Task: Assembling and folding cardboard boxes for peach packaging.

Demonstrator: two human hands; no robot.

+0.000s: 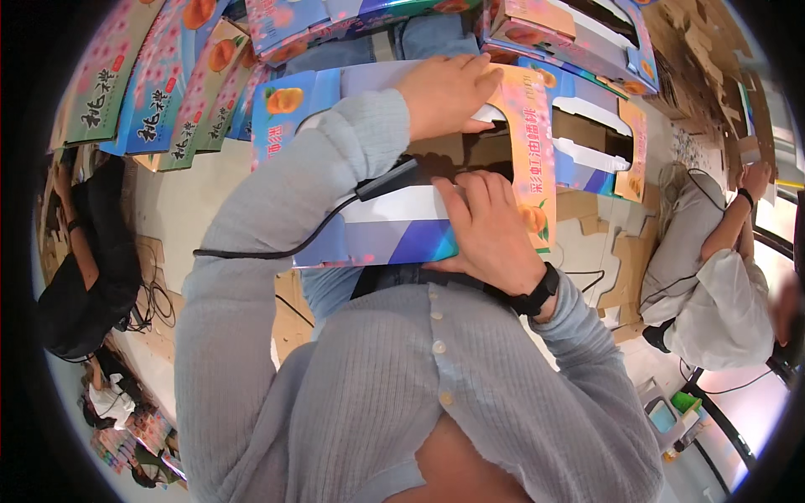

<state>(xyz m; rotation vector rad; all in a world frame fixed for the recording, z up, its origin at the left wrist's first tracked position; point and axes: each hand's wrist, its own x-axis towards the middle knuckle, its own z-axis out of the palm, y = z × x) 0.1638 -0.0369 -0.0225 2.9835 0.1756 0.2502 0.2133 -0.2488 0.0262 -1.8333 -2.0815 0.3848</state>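
A person's bare hands work at an open cardboard carton, blue-violet with an orange, blossom-printed end panel (531, 159), lying on its side across the lap, over blue denim trousers (436, 38). The left hand (444, 94), emerging from a ribbed grey-blue knitted sleeve (277, 172), lies over the carton's far side near the orange end; its thumb stands apart from the fingers, beside the opening, and whether it presses on the cardboard cannot be told. The right hand (493, 230), with a black watch (535, 290) at the wrist, is clamped on the near side: fingers over the white flap (398, 205), thumb at the lower edge of the coloured wall. A black cable with a dark grey connector (387, 179) crosses in front of the left sleeve and carton. Upper left: pink, blue and green printed cartons (159, 84) leaning together. Upper right: a similar open carton (591, 134). At the margins: a person in dark clothing (96, 243) and another in pale clothing (713, 293).
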